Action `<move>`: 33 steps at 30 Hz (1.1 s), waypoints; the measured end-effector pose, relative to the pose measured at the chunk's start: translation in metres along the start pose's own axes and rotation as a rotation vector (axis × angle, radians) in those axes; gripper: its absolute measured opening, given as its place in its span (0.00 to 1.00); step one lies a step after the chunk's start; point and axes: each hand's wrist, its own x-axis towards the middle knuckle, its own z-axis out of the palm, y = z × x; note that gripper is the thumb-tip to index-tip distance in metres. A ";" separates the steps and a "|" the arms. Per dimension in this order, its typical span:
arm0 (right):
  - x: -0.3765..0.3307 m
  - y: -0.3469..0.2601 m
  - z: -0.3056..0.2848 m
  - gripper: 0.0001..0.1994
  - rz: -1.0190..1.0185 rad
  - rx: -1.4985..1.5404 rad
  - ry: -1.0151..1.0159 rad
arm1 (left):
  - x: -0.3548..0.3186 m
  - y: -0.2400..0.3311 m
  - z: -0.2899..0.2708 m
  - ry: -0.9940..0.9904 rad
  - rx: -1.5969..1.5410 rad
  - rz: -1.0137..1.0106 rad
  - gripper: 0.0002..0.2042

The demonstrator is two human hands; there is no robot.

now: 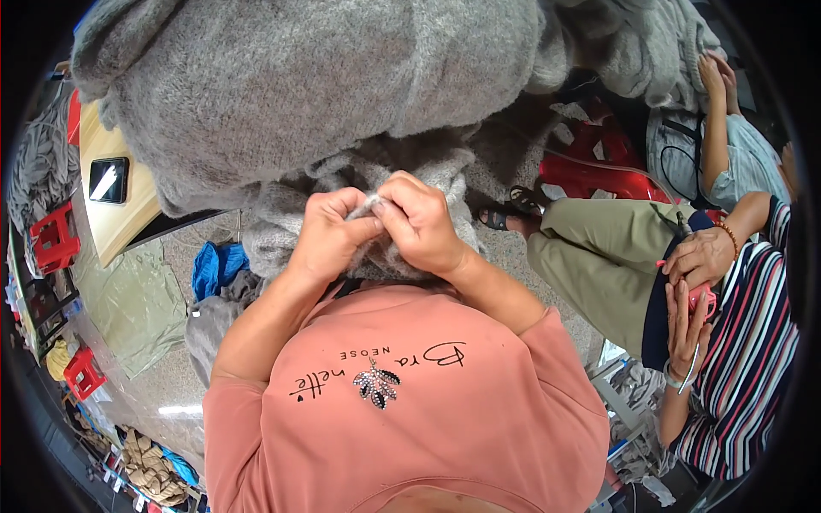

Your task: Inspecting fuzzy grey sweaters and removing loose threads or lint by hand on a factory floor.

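Observation:
Both of my hands meet in front of my chest, pinching the edge of a grey knitted garment. My left hand (338, 224) has thumb and fingers closed on the knit. Right against it, my right hand (419, 224) grips the same edge with its thumb pressed down. A small bit of grey fabric shows between the fingertips. The loose part of the grey knitted garment (272, 224) hangs in folds under and around my hands. Just beyond lies a big pile of grey knitwear (316, 77); where the garment and pile divide I cannot tell.
A phone (109, 180) lies on the wooden table (137, 224) at left. Red stools (56, 239) and a blue bag (219, 269) are on the floor. At right sits a person in a striped shirt (744, 342), holding something red. Farther back, another person's hands (717, 81) touch grey knitwear.

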 end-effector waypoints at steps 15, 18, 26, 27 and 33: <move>-0.049 0.009 -0.057 0.13 0.040 -0.340 -0.171 | 0.020 -0.009 -0.014 0.080 -0.176 0.095 0.04; -0.056 0.013 -0.060 0.11 0.095 -0.266 -0.060 | 0.024 -0.008 -0.001 -0.015 -0.284 0.101 0.02; -0.052 0.013 -0.068 0.10 0.368 -0.357 -0.253 | 0.023 -0.008 -0.010 0.010 -0.292 0.126 0.02; -0.055 0.016 -0.066 0.10 0.328 -0.248 -0.099 | 0.024 -0.009 -0.011 0.005 -0.289 0.145 0.02; -0.050 0.012 -0.062 0.12 0.291 -0.059 0.180 | 0.027 -0.009 -0.008 -0.025 -0.222 0.183 0.02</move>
